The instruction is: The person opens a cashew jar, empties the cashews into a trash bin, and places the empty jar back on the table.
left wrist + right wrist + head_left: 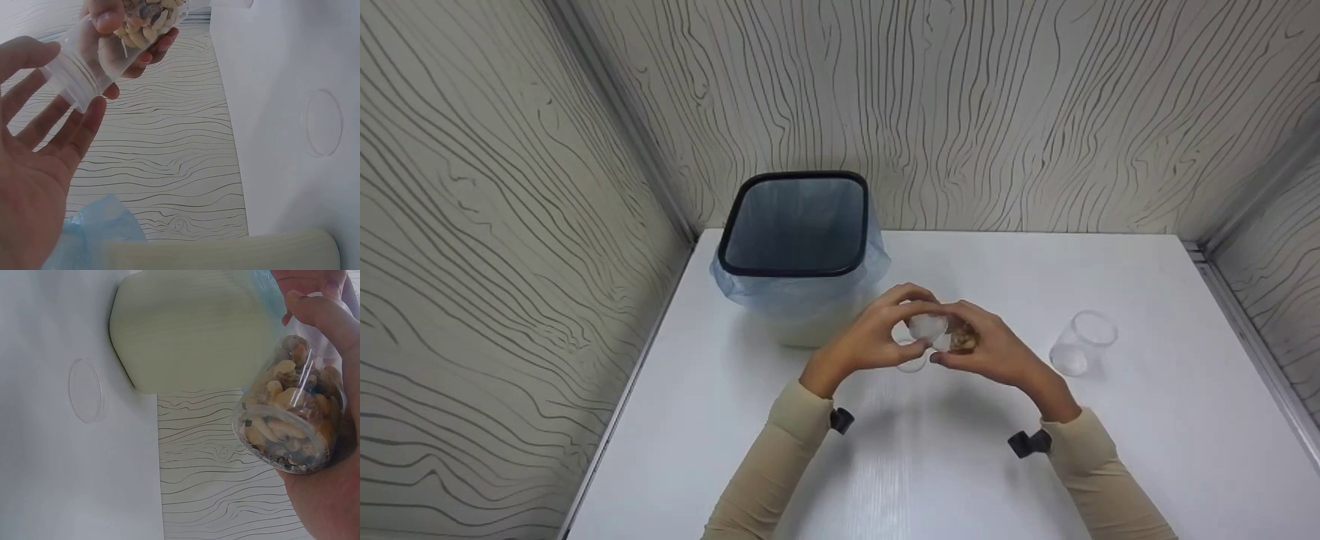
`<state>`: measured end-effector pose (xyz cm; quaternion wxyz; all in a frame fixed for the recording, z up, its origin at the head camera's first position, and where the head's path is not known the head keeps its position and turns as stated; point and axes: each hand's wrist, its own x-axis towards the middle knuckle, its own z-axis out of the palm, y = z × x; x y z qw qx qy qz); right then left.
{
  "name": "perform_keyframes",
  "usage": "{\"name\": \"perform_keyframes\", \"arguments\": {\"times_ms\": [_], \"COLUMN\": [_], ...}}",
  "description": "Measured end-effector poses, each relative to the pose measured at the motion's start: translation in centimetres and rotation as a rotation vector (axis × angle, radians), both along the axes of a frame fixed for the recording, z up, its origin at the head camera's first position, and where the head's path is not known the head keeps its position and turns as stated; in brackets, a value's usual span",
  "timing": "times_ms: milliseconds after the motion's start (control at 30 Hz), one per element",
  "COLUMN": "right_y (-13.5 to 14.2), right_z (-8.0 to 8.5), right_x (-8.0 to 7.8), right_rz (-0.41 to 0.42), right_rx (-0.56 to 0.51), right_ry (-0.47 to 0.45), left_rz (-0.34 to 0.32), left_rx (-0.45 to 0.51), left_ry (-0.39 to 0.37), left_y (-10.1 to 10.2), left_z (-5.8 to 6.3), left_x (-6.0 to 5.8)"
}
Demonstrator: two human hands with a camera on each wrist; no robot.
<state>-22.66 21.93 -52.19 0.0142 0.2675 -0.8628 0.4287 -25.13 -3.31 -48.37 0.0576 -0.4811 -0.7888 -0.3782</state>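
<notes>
Both hands hold one clear plastic jar (289,410) between them, raised above the table and tilted. Small tan and brown pieces (147,22), like nuts or pebbles, lie toward its base. My right hand (990,349) grips the filled part, its fingers wrapped round the side. At the other end, the thumb and fingers of my left hand (877,334) pinch the translucent, ridged rim (76,76). I cannot tell whether this end has a separate cap. Below the hands, a clear round lid (913,366) lies on the table; it also shows in both wrist views.
Behind the hands to the left stands a cream bin (802,322) with a black rim (791,271) and a light blue liner (735,289). A clear, see-through cup (1084,341) is on the white table (1147,450) at the right. Patterned panels (922,112) enclose the back and sides.
</notes>
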Motion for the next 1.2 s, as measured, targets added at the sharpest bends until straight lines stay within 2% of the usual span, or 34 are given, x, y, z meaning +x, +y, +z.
{"name": "perform_keyframes", "arguments": {"times_ms": [133, 467, 900, 1000, 1200], "right_y": [-0.02, -0.12, 0.01, 0.05, 0.15], "right_z": [-0.04, -0.12, 0.38, 0.55, 0.71], "right_x": [0.09, 0.03, -0.07, -0.11, -0.21], "right_rz": [0.0, 0.019, 0.006, 0.002, 0.006], "right_rx": [0.007, 0.005, 0.011, 0.012, 0.008], "right_ry": [0.012, 0.009, 0.0, -0.009, -0.013], "left_rz": [0.018, 0.042, 0.015, -0.012, -0.04], "left_rx": [-0.009, -0.019, 0.013, 0.034, 0.038], "left_ry": [0.005, -0.039, -0.112, -0.086, 0.014], "left_y": [-0.01, 0.01, -0.28, -0.4, -0.53], "left_z": [-0.03, -0.08, 0.03, 0.15, 0.36], "left_x": [0.01, 0.07, -0.01, -0.09, -0.18]}}
